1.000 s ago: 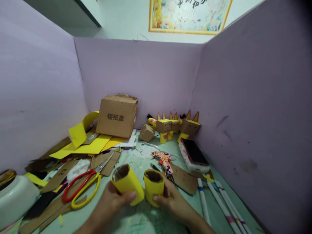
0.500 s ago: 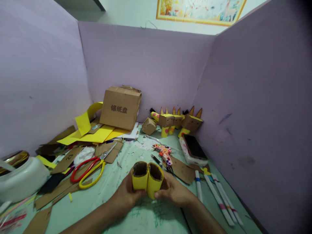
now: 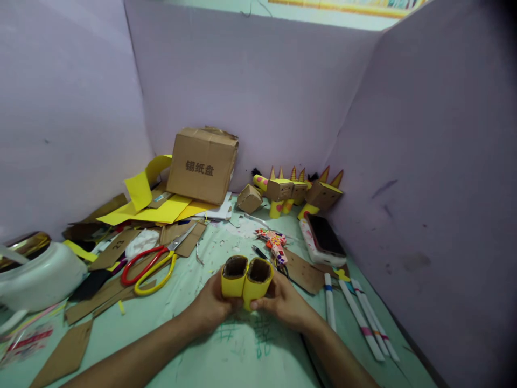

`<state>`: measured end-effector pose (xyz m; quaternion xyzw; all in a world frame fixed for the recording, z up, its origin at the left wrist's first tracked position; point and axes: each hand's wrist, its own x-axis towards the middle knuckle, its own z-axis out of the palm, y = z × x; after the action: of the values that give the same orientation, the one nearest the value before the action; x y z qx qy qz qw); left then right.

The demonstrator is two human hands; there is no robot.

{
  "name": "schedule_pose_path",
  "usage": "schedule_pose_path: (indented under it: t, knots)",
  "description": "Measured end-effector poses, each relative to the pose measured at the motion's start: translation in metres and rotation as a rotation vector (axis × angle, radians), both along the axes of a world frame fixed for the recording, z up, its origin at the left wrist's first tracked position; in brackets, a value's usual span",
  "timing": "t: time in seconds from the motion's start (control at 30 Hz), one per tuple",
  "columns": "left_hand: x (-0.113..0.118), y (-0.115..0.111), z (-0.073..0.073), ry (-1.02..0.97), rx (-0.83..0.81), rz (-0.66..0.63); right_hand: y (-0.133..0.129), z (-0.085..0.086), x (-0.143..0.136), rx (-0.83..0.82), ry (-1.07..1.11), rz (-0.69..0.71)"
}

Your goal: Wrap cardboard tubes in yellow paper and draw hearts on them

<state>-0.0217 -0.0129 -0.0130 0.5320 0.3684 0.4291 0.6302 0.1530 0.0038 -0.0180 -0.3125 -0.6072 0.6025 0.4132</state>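
Note:
Two short yellow-covered cardboard tubes stand side by side between my hands, their open brown ends facing up toward me. My left hand is closed around the left tube. The right tube is gripped by my right hand, with the thumb across its lower front. The tubes touch along their sides. Just beyond them lie a flower-patterned glue gun, a dark pen and a flat cardboard piece.
Red-and-yellow scissors lie on cardboard scraps at left, near a white pot. Behind stand a cardboard box, yellow paper and cardboard animal figures. At right are a phone and several white markers.
The view has tilted down a little. Both hands still hold the two tubes together, their openings now tipped slightly differently toward me.

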Motion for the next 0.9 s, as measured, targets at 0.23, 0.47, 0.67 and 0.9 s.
schedule_pose_path:
  t: [0.23, 0.47, 0.67, 0.9]
  knots:
    - [-0.021, 0.009, 0.007, -0.014, 0.053, -0.266, -0.004, 0.005, 0.0, -0.004, 0.028, 0.066]
    - [-0.029, 0.016, 0.006, 0.129, 0.029, -0.217, 0.002, 0.003, 0.004, 0.031, -0.077, 0.063]
    - [-0.029, 0.018, 0.006, 0.179, 0.057, -0.16, 0.006, 0.001, 0.006, 0.025, -0.101, 0.085]
    - [-0.029, 0.018, 0.01, 0.196, 0.085, -0.16, 0.004, -0.001, 0.007, 0.025, -0.131, 0.05]
